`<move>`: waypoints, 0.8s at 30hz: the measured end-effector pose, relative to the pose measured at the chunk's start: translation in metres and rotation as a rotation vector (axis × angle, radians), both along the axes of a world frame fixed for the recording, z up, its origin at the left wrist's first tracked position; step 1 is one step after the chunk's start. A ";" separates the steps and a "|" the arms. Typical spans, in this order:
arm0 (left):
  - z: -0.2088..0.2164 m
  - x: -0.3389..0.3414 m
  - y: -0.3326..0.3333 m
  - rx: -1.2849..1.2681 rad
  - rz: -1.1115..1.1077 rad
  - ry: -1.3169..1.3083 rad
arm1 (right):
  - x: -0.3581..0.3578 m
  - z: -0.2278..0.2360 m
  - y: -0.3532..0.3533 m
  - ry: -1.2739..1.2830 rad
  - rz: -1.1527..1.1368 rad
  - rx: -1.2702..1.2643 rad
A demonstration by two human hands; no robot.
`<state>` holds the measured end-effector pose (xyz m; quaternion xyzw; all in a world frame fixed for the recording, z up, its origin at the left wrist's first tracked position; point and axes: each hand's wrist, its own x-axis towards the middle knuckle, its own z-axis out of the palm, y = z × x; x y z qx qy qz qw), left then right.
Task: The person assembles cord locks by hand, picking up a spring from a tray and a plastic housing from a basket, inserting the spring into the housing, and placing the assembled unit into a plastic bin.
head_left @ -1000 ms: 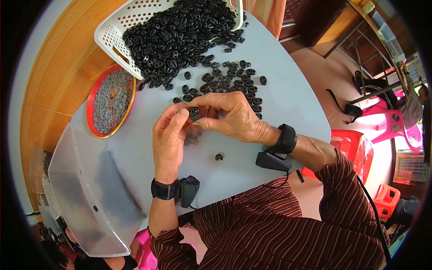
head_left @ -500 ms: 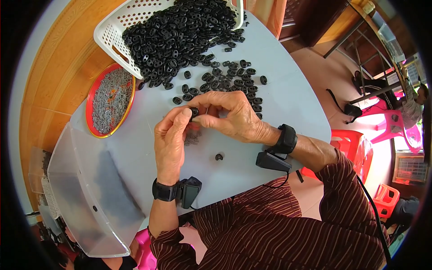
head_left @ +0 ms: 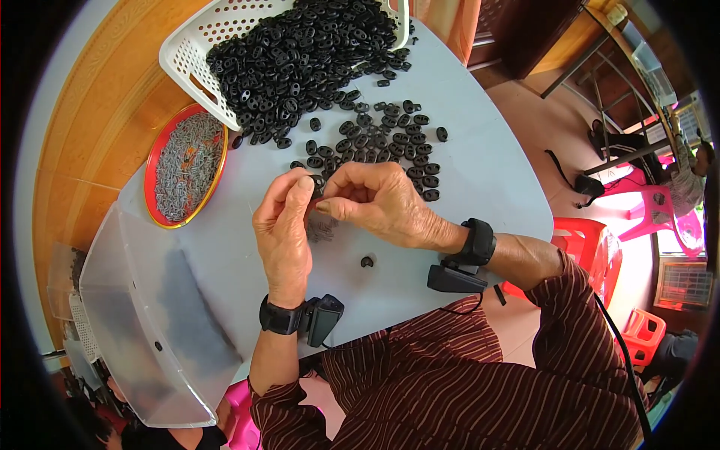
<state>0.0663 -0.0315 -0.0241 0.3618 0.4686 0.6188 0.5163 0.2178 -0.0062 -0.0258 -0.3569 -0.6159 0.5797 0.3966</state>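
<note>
My left hand (head_left: 289, 229) pinches a small black two-hole oval cord lock (head_left: 317, 182) between thumb and fingers. Close against its right side, my right hand (head_left: 382, 206) has its fingers curled and the thumb drawn in; whatever small thing those fingertips hold is hidden. Under the hands lies a little heap of thin grey springs (head_left: 322, 229) on the table. A single black curved piece (head_left: 367, 262) rests nearer to me. Beyond my right hand, several black oval cord locks (head_left: 401, 139) are spread in loose rows.
A white perforated basket (head_left: 187, 67) tips a big pile of black cord locks (head_left: 292, 67) onto the grey table (head_left: 487, 165). A red gold-rimmed bowl (head_left: 153, 176) holds many small grey springs. At the left stands a translucent plastic bin (head_left: 112, 277). Red stools (head_left: 600, 247) are at the right.
My right hand's fingers have curled in more, and its thumb tip has shifted slightly left and down beside the cord lock. My left hand still grips the cord lock.
</note>
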 end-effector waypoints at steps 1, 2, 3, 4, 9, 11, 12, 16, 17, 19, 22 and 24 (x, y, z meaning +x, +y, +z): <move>-0.001 -0.001 0.000 0.000 0.002 0.001 | 0.000 0.008 -0.002 -0.019 0.017 -0.051; -0.002 -0.002 -0.001 -0.014 -0.009 0.020 | -0.001 0.007 -0.002 -0.018 0.019 -0.050; -0.003 -0.002 -0.002 -0.029 -0.021 0.040 | -0.001 0.006 -0.002 -0.026 0.026 -0.091; -0.003 -0.002 -0.001 -0.028 -0.021 0.040 | -0.001 0.004 -0.001 -0.034 0.031 -0.131; -0.004 -0.002 0.000 -0.023 -0.049 -0.014 | 0.000 0.005 0.000 0.063 -0.005 -0.151; -0.003 -0.005 0.000 -0.020 -0.062 0.010 | 0.001 0.007 0.001 0.095 -0.007 -0.193; -0.001 -0.006 0.001 -0.017 -0.076 0.032 | 0.001 0.008 0.001 0.085 0.001 -0.200; 0.002 -0.008 0.000 -0.009 -0.087 0.044 | 0.002 0.007 0.002 0.076 0.015 -0.210; 0.001 -0.007 0.000 -0.014 -0.082 0.050 | 0.003 0.007 0.002 0.076 0.015 -0.211; -0.001 -0.008 0.001 -0.019 -0.075 0.057 | 0.003 0.007 0.002 0.073 0.013 -0.203; -0.003 -0.011 0.001 -0.015 -0.078 0.074 | 0.003 0.007 0.003 0.085 0.008 -0.213; -0.005 -0.010 0.002 -0.022 -0.074 0.082 | 0.003 0.007 0.003 0.080 0.011 -0.213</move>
